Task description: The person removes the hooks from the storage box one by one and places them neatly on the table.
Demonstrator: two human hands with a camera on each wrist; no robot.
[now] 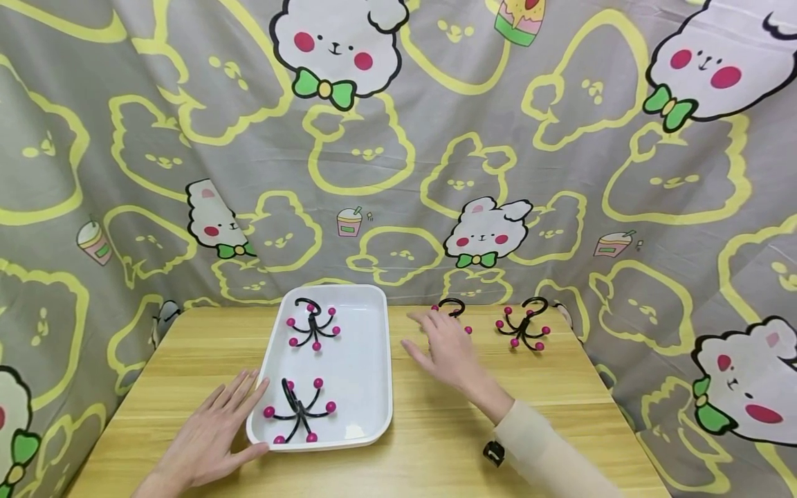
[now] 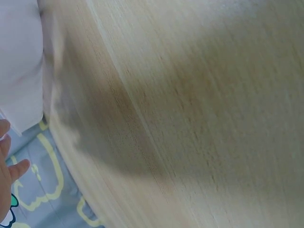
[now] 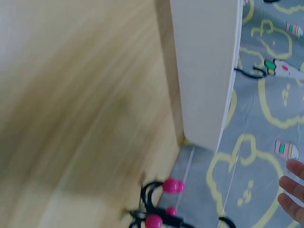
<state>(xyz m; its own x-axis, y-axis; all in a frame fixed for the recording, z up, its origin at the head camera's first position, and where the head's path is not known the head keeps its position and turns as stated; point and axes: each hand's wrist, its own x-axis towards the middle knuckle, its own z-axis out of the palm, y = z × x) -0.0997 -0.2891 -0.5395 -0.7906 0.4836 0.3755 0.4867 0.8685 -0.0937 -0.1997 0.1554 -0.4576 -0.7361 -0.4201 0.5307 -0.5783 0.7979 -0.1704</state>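
Black multi-armed hook with magenta ball tips (image 1: 463, 307) lay on pale wood table (image 1: 436, 422), curl pointing away, partly behind your nearer right hand (image 1: 450, 349): fingers spread, no grip visible. Your left hand (image 1: 214, 425), fingers extended, touched white rectangular tray (image 1: 361, 373).

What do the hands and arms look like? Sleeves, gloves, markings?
Left hand and right hand are both bare: no gloves, no rings or markings visible. The right arm has a plain cream long sleeve; a small black object shows beside it, unclear whether worn. No left sleeve in the head view.
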